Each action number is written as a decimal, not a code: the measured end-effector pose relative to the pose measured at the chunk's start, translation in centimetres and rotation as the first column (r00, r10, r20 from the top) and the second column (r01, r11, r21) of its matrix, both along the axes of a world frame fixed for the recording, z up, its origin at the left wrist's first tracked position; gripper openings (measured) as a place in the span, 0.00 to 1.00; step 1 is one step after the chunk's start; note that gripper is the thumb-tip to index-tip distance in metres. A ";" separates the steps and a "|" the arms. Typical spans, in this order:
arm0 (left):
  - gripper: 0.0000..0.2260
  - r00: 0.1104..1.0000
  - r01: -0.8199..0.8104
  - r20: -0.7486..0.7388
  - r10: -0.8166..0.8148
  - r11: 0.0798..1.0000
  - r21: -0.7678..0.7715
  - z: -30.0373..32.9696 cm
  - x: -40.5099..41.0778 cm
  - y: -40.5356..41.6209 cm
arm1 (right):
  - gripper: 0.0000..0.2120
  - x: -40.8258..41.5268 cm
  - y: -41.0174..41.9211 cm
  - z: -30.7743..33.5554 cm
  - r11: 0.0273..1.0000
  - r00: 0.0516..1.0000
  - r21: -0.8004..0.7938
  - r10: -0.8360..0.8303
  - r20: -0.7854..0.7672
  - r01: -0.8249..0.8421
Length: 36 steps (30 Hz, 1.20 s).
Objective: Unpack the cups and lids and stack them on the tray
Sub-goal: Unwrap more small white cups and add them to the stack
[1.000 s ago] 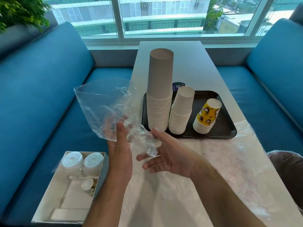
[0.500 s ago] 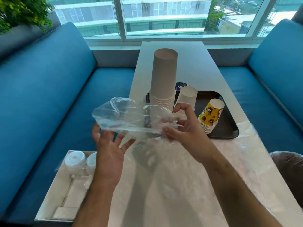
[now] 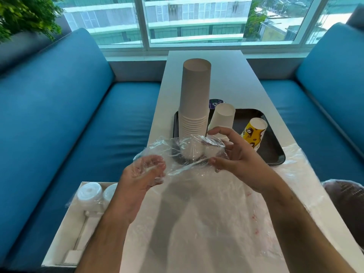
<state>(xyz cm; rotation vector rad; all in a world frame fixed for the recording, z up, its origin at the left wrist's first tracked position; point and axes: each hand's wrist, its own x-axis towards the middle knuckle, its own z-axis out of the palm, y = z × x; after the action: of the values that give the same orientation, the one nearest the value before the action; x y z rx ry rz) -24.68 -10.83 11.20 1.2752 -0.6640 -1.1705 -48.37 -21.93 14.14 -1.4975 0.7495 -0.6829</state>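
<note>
A crumpled clear plastic bag [image 3: 183, 154] is gripped by curled left hand [image 3: 144, 174] and right hand [image 3: 234, 154] fingers, above the table before the black tray [image 3: 273, 152] bearing three inverted cup stacks [image 3: 195, 103].

I see a clear, crinkly plastic wrapper [image 3: 183, 154], matt paper cups [image 3: 196, 99], a glossy black tray [image 3: 275, 154], and a smooth desk [image 3: 226, 75].

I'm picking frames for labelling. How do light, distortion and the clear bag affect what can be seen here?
Head view: daylight from the window is even, with soft arm shadows on the table; wide-angle bending curves the sofas and table edges; the bag, held by the left hand and right hand, glints and veils the tray front and the bases of the cup stacks.
</note>
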 end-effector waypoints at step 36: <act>0.22 0.998 0.043 -0.046 -0.046 0.997 -0.063 0.1 0.4 1.0 | 0.26 -0.9 -1.2 -1.7 0.954 0.952 0.022 -0.301 0.061 0.300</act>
<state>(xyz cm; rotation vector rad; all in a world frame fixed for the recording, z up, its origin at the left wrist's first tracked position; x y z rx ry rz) -24.27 -9.82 11.32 1.1823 -0.6915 -1.2046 -49.25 -23.16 12.46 -1.3563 0.9413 -0.9490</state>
